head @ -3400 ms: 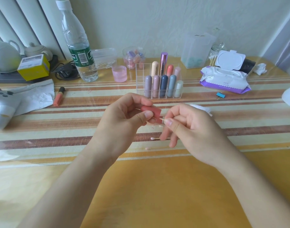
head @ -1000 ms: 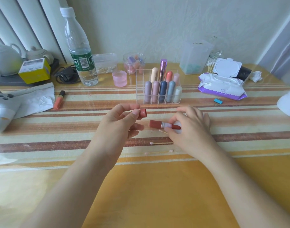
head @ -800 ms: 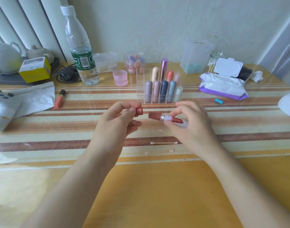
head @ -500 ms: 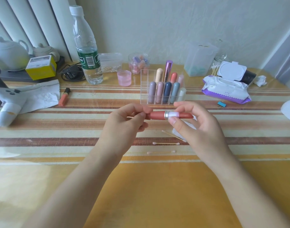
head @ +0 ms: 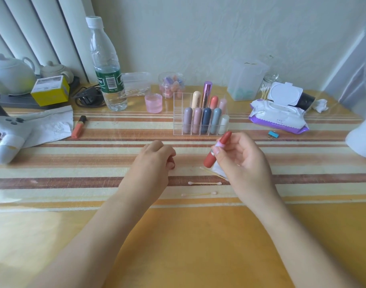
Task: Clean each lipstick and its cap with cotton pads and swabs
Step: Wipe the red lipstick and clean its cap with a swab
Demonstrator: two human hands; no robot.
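At the middle of the striped surface (head: 178,246), my right hand (head: 240,161) pinches a capped red lipstick (head: 210,161) between thumb and fingers, tilted with its base low. My left hand (head: 155,161) rests beside it, fingers loosely curled, with nothing seen in it. A cotton pad (head: 218,171) shows under my right hand, and two swabs (head: 205,183) lie nearer the front edge. The clear organizer (head: 200,119) of lipsticks stands just behind.

nine racked lipsticks (head: 206,121), one held lipstick (head: 209,161), three swabs (head: 205,183)
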